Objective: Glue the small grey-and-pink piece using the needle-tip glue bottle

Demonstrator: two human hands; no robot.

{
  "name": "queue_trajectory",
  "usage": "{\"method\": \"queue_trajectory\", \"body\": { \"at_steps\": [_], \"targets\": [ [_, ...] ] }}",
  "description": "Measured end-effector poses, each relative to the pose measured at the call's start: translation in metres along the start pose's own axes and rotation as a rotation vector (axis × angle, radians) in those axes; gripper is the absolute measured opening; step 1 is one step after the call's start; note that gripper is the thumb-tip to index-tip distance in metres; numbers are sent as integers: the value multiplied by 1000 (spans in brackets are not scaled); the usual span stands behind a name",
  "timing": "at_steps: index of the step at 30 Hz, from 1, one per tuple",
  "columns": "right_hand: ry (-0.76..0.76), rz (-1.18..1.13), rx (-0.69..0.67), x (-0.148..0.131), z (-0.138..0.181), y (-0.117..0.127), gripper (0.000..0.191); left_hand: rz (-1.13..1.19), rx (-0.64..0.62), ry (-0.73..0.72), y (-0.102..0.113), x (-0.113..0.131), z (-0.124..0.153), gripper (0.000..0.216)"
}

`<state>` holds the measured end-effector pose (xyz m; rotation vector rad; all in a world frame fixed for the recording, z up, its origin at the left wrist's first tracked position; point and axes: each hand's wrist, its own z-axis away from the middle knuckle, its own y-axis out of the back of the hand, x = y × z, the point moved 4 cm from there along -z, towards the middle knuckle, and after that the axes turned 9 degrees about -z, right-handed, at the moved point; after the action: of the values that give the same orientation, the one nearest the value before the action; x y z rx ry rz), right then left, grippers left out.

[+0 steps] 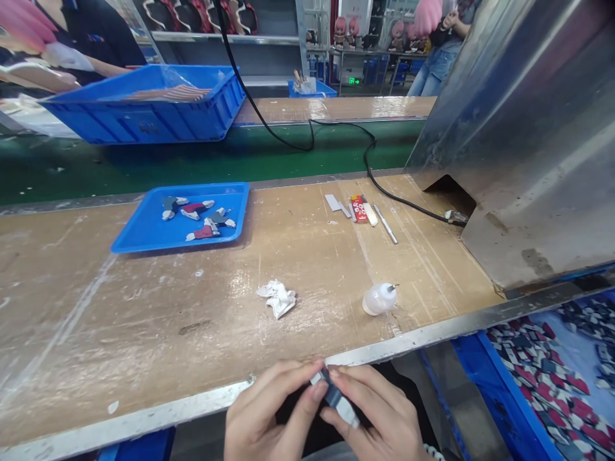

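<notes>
Head view. The left hand (269,416) and the right hand (379,422) meet below the near metal edge of the worktable (307,275), off the tabletop and close to the body. Both pinch one small part (334,397), dark grey-blue with white ends. The left thumb and forefinger close on its upper end. The right fingertips press together on its lower white end, with the remaining fingers curled beneath.

The step in hand appears to be fingertip work on this single piece, either seating or aligning it. The part hangs over no support, so further handling calls for an unbroken two-handed pinch.

On the table, well apart from the hands, lie a crumpled white wad (277,298) and a small white bottle (379,298) with a needle tip. Farther back a blue tray (144,234) holds similar coloured pieces (199,218). A bin (552,378) at lower right holds many more.
</notes>
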<state>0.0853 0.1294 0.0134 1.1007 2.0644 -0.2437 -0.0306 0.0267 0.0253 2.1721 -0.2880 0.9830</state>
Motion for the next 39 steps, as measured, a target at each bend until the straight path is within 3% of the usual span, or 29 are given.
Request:
{"method": "queue_trajectory", "body": {
  "at_steps": [2, 4, 7, 9, 11, 15, 20, 25, 29, 32, 37, 39],
  "targets": [
    [-8, -30, -105, 5, -5, 7, 37, -72, -7, -70, 5, -10, -11, 25],
    [-104, -21, -121, 16, -3, 23, 38, -134, 7, -131, 8, -18, -21, 22],
    [-292, 84, 56, 38, 8, 56, 14, -176, -44, -138, 6, -25, -29, 18],
    [-375, 158, 221, 51, 11, 76, 20, -195, -87, -102, 2, -29, -29, 16],
    [-444, 214, 278, 60, 6, 86, 38, -220, -81, -80, -1, -29, -25, 17],
    [-596, 231, 97, 73, -20, 74, 61, -295, -29, -118, -4, -27, -20, 23],
    [-624, 172, -104, 81, -35, 50, 46, -420, -9, -235, 0, -25, -18, 28],
    [-649, 10, -28, 85, -22, 51, 44, -500, -57, -278, 0, -31, -15, 33],
    [-559, -224, 8, 83, -10, 61, 42, -564, -72, -271, -3, -32, -14, 31],
    [-513, -221, -7, 77, -7, 71, 40, -616, -86, -255, -4, -32, -15, 31],
    [-692, -89, -181, 65, -4, 89, 40, -675, -151, -228, -7, -35, -17, 38],
    [-682, -74, -131, 65, -2, 99, 39, -669, -142, -192, -8, -37, -17, 45]
  ]
}}
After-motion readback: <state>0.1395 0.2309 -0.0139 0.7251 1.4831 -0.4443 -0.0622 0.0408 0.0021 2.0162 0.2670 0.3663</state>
